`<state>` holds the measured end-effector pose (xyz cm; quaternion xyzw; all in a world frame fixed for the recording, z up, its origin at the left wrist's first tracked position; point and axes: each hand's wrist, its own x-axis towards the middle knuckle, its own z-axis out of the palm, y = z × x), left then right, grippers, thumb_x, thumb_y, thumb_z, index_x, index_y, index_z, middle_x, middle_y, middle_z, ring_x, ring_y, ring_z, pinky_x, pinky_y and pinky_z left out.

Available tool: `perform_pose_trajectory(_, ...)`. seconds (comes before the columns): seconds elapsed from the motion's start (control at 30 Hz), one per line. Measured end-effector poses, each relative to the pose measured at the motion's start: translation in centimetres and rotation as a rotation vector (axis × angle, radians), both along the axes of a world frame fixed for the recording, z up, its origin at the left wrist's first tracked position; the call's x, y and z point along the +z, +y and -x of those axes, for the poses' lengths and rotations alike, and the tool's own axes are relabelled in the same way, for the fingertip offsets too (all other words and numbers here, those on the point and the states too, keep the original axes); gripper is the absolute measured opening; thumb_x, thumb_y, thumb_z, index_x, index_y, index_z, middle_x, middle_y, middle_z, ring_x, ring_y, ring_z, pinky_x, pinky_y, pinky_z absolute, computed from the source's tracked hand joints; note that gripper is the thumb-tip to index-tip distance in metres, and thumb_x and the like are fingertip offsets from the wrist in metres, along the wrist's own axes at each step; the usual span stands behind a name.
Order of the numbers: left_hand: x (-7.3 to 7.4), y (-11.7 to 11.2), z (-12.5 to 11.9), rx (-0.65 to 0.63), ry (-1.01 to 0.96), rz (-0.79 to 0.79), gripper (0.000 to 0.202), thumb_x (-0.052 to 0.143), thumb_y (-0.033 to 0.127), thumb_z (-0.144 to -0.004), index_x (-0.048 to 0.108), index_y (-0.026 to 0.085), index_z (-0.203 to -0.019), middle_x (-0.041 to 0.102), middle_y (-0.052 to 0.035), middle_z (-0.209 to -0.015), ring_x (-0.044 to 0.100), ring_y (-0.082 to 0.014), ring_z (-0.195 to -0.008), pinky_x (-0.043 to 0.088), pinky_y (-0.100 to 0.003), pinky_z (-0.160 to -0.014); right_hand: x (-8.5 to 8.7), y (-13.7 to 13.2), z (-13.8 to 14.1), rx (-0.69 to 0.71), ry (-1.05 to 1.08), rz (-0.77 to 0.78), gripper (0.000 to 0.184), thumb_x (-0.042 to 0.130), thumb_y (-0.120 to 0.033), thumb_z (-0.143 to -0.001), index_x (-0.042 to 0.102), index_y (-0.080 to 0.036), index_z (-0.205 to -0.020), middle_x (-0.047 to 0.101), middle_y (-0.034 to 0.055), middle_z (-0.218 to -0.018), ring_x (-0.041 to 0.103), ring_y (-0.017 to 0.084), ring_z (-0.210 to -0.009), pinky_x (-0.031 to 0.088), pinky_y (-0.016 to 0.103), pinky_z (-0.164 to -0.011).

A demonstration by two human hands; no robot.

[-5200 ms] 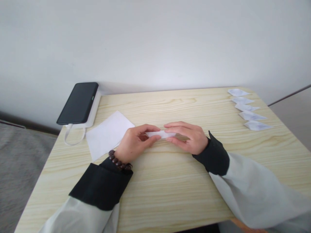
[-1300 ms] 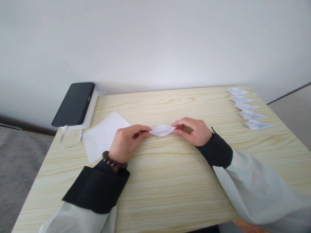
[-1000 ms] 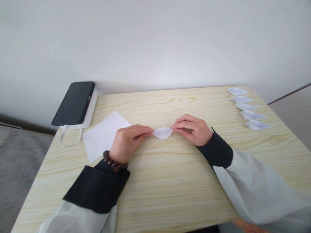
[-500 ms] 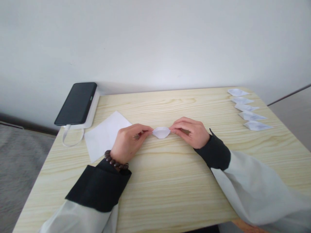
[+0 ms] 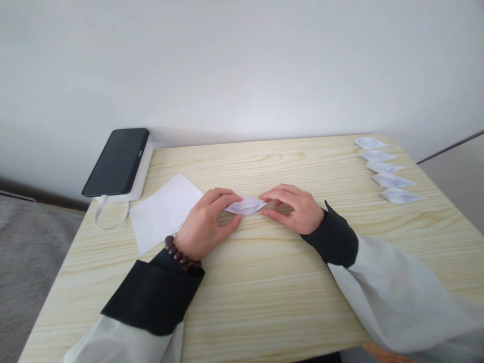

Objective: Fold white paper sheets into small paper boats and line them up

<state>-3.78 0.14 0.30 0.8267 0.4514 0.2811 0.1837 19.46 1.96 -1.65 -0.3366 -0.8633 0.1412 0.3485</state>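
Observation:
A small white folded-paper boat [image 5: 247,205] lies lengthwise between my hands, just above or on the wooden table [image 5: 264,282]. My left hand [image 5: 207,217], with a dark bead bracelet at the wrist, holds it around the left end. The index finger is at its far edge and the thumb at its near edge. By the right tip is my right hand [image 5: 297,205], its index finger touching or nearly touching the paper. Its thumb stays apart on the near side, with a gap between.
White paper [image 5: 164,212] lies left of my left hand, partly beneath it. Behind it, a black phone-like device [image 5: 117,161] rests on a white box with a white cable [image 5: 111,224]. Several folded paper boats [image 5: 393,180] line the right side. A wall [image 5: 242,70] borders the table's back.
Both hands were pinching the boat's tips. The left fingers have moved inward around its left end; the right finger and thumb have parted. The boat now looks longer, with its middle crease showing.

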Motion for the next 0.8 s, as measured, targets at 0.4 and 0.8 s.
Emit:
perform_pose_trajectory(0.4,0.0,0.2,0.0,0.01,-0.01,0.055,0.022,0.062,0.031,-0.081,0.064,0.018,-0.1,0.065,-0.0055,-0.096,0.061,-0.0163,-0.083,0.051,-0.029,-0.075,0.2,-0.2,0.2,-0.031,0.018,-0.013,0.012,0.059,-0.026,-0.087,0.066,-0.018,-0.09,0.07,0.0047,-0.082,0.063,0.011,-0.065,0.052,0.024,-0.064)
perform_pose_trajectory(0.8,0.1,0.4,0.6,0.145,-0.095,0.115,0.016,0.058,0.033,-0.084,0.07,0.022,-0.086,0.073,0.0007,-0.085,0.066,-0.0147,-0.075,0.051,-0.025,-0.068,0.3,0.3,-0.8,-0.053,0.062,0.0,0.015,0.054,-0.016,-0.088,0.068,-0.018,-0.093,0.071,0.0066,-0.088,0.067,0.015,-0.079,0.055,0.027,-0.071)
